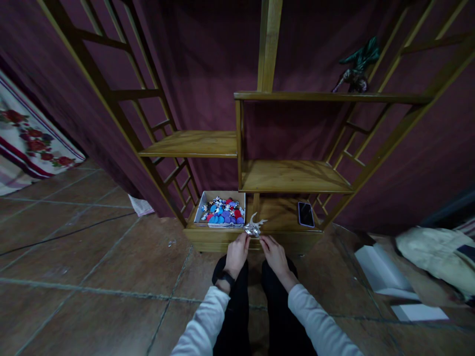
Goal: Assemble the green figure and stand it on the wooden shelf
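Observation:
My left hand [236, 254] and my right hand [273, 253] reach to the front edge of the lowest shelf of a wooden shelf unit [293, 176]. Between their fingertips sits a small silvery crinkled figure [254, 227] with thin points sticking up. Both hands pinch or touch its lower edge; the fingers are curled together. Just left of it stands a shallow white box [221, 209] filled with several small blue, red and purple pieces. A dark phone [306, 214] lies flat on the same shelf to the right.
A green and dark ornament [356, 64] stands on the top right shelf. White folded sheets [386, 277] and a beige bag [434, 257] lie on the tiled floor at right. A floral cloth [29, 143] hangs at far left. A cable [63, 235] crosses the floor.

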### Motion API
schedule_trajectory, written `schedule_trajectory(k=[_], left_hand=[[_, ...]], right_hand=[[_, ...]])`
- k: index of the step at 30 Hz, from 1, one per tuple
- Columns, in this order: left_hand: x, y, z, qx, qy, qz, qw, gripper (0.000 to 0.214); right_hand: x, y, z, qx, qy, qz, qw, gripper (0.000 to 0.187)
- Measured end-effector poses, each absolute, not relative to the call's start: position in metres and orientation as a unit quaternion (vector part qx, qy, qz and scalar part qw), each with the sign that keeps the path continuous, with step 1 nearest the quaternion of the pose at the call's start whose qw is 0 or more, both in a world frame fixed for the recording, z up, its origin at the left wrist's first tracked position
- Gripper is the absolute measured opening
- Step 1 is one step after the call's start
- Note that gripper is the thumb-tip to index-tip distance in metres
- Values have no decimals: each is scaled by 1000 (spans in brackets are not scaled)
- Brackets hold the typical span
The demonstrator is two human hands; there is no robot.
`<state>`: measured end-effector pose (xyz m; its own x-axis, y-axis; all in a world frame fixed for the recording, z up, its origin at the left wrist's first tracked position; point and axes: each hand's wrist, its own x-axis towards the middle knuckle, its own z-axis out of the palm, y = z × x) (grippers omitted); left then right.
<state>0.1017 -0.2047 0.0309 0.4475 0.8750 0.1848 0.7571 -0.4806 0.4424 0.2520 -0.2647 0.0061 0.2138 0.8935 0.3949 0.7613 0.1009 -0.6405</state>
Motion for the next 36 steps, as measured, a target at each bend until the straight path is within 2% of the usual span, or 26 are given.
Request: schedule_trajectory(k=[9,19,36], left_hand=[[103,-202,30,829,503,195,150,21],[105,-200,30,804,530,182,200,24],[108,-193,29,771,529,233,267,19]], right_hand=[[251,-267,6,-663,-635,84,389,28],[249,-270,9,-659,-651,76,368,28],[237,-273,17,-639,-707,52,297,25]])
